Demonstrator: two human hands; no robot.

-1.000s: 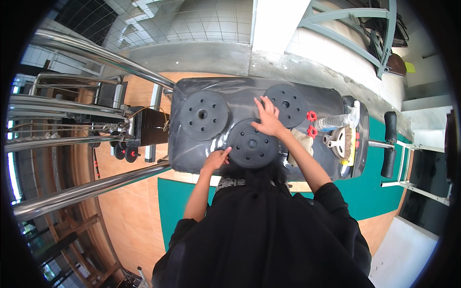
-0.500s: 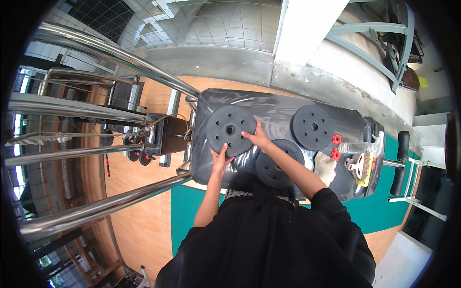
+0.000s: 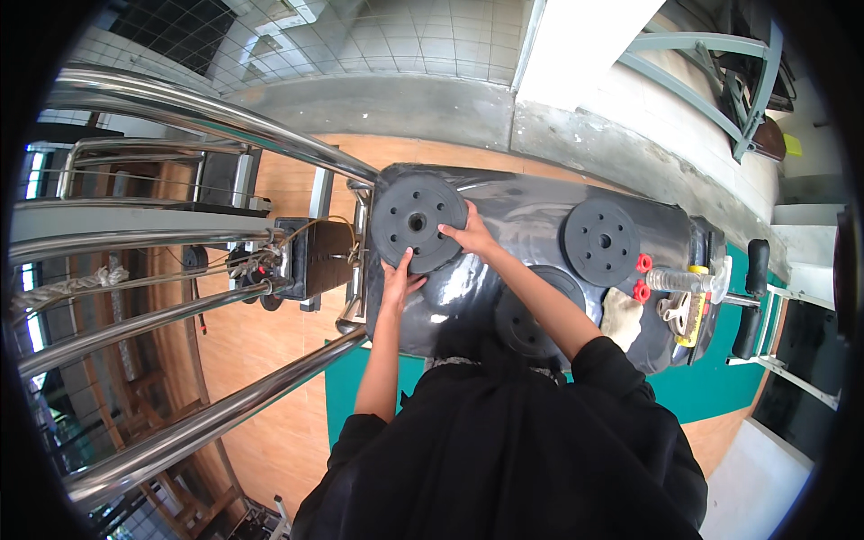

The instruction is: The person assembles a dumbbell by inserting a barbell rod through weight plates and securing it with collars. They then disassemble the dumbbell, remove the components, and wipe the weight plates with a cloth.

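Observation:
A round black weight plate (image 3: 396, 202) with a centre hole and a ring of small holes is at the left end of the padded black bench (image 3: 504, 202). My left hand (image 3: 398, 283) grips its near edge, thumb on the face. On its right edge is my right hand (image 3: 471, 236), thumb on top and fingers curled beneath the rim. A second weight plate (image 3: 580, 225) lies flat on the bench to the right. Partly covered by my right forearm, a third weight plate (image 3: 520, 326) lies nearer my body.
Toward the bench's right end lie red star-shaped collars (image 3: 642, 290), a clear spray bottle (image 3: 679, 280), a pale cloth (image 3: 621, 317) and a yellow-labelled item (image 3: 693, 319). Chrome rails (image 3: 243, 121) and a cable machine stand left. A concrete ledge (image 3: 432, 112) runs behind.
Both hands and the held plate have shifted a little left and away from me, toward the bench's far left corner. The view has also moved slightly.

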